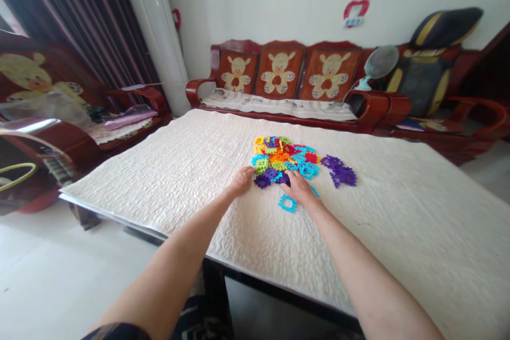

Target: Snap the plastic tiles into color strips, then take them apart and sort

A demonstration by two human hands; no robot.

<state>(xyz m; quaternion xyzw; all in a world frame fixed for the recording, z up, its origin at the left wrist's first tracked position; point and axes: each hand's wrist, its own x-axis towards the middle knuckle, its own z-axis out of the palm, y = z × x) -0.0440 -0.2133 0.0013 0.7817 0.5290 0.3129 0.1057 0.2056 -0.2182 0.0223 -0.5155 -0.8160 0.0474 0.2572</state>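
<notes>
A heap of colourful plastic interlocking pieces (281,156), in yellow, green, orange, red, blue and purple, lies on the table's quilted cover. My left hand (241,181) rests at the heap's left front edge, its fingertips by the green and purple pieces; its fingers are stretched towards them. At the front right, my right hand (299,189) has thumb and forefinger apart around the edge of a purple piece (283,179). A loose blue square frame piece (287,203) lies just in front of it. Another blue piece (315,191) is partly hidden behind my right wrist.
Several purple pieces (340,171) lie joined or overlapping to the heap's right. The cream quilted cover (167,170) spreads over the large table. Behind it stand a wooden sofa (279,111) with bear cushions, a small fan (380,62) and an armchair (85,133) at the left.
</notes>
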